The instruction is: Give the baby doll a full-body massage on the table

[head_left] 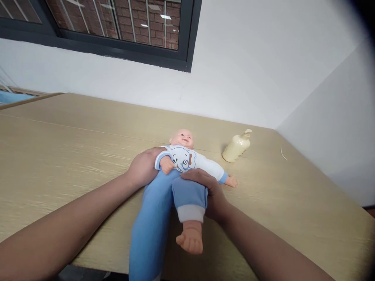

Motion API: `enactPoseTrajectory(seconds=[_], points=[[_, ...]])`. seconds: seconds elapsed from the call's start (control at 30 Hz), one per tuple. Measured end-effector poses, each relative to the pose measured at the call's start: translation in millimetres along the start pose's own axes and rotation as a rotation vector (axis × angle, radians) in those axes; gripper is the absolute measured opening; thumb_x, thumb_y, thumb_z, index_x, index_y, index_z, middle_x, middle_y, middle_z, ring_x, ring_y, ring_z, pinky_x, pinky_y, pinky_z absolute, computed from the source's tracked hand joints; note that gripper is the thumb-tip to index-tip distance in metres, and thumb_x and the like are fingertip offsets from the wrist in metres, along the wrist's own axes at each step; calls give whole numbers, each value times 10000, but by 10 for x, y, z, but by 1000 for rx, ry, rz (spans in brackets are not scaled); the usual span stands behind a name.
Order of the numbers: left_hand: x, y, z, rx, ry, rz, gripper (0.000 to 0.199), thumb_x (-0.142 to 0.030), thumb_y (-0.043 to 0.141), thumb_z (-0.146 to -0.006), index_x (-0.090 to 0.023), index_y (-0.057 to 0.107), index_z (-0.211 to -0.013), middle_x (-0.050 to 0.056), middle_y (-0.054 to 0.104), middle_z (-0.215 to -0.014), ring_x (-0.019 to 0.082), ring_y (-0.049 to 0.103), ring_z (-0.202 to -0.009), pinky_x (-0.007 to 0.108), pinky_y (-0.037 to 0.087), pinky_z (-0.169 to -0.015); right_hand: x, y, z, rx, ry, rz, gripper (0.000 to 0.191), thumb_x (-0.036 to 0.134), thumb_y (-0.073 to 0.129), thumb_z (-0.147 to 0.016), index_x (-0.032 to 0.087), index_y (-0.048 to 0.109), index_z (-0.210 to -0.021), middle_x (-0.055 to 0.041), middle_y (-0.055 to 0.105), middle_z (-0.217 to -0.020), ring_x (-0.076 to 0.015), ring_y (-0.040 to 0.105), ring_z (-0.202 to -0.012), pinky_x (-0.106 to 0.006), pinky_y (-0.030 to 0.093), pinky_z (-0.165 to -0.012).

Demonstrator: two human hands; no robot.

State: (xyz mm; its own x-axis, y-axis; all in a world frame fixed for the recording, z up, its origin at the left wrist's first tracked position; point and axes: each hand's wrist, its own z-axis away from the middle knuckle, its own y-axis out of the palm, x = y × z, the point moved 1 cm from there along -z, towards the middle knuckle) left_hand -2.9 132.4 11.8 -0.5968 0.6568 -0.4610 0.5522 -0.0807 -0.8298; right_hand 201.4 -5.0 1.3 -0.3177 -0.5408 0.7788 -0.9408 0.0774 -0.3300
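We grip the doll (181, 168) on the wooden surface (73, 156), our left hand (143, 168) clasping its side, our right hand (209, 193) clutching its blue trousers (187, 195).

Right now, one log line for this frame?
left hand: on doll's side | right hand: at waistband | plastic baby doll in blue trousers: supine, wooden table | cream pump bottle: lying

A plastic baby doll in a white elephant-print shirt and blue trousers (183, 164) lies on its back on the pale wooden table (73, 156), head toward the far wall. The left hand (143, 167) cups the doll's side by its arm; the right hand (209, 191) grips the waistband at the hip. A cream-coloured pump bottle (236, 147) lies tipped over near the doll's right.
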Motion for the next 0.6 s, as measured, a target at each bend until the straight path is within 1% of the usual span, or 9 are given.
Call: enactPoseTrajectory(seconds=[0.1,0.17,0.23,0.3,0.4,0.47,0.53,0.6], points=[[69,7,17,-65,-109,68,345,-439,680,-813,-246,687,-1098,73,742,-1110,351,695,-998,376,503,-817,103,-52,46,73,-34,93,423,243,703,-848,294,655,-1265,-62,697,-1198,-264,660,-1118,-427,539,-996],[108,12,22,-104,-171,116,342,-454,669,-829,-238,687,-1094,74,747,-1092,351,700,-989,381,511,-830,195,-65,92,176,-59,167,557,275,721,-795,291,598,-1338,-78,663,-1274,-295,617,-1200,-450,496,-1058],[133,18,22,-121,-196,162,349,-467,666,-838,-241,692,-1104,70,749,-1097,348,701,-1003,389,514,-873,273,-49,141,287,-107,244,700,336,755,-728,276,547,-1393,-98,623,-1342,-335,538,-1310,-494,433,-1125],[153,20,21,-129,-214,200,363,-468,688,-821,-244,702,-1106,67,752,-1094,347,698,-1016,394,516,-905,319,-12,191,368,-152,336,785,390,770,-696,266,515,-1428,-115,580,-1402,-367,432,-1408,-539,372,-1164],[202,30,16,-118,-273,296,371,-438,744,-761,-239,726,-1073,64,754,-1093,352,691,-1036,405,523,-926,346,60,262,467,-207,470,770,370,722,-737,313,477,-1465,-109,486,-1498,-387,294,-1492,-593,327,-1168],[262,56,2,-118,-347,425,354,-397,781,-703,-214,740,-1003,74,755,-1073,365,686,-1041,431,527,-928,364,102,297,541,-249,521,740,345,691,-755,361,471,-1462,-89,405,-1562,-403,207,-1525,-637,293,-1165],[339,100,-24,-166,-424,662,375,-345,813,-626,-176,731,-951,95,753,-1045,380,684,-1028,465,534,-918,393,135,314,629,-276,558,665,335,668,-773,367,509,-1419,-75,341,-1606,-413,139,-1544,-674,246,-1169],[416,155,-59,-214,-471,959,446,-288,838,-550,-142,714,-953,119,750,-1034,382,684,-1007,489,540,-911,425,166,315,706,-282,594,550,317,645,-796,338,567,-1341,-79,295,-1633,-422,110,-1549,-708,192,-1171]])
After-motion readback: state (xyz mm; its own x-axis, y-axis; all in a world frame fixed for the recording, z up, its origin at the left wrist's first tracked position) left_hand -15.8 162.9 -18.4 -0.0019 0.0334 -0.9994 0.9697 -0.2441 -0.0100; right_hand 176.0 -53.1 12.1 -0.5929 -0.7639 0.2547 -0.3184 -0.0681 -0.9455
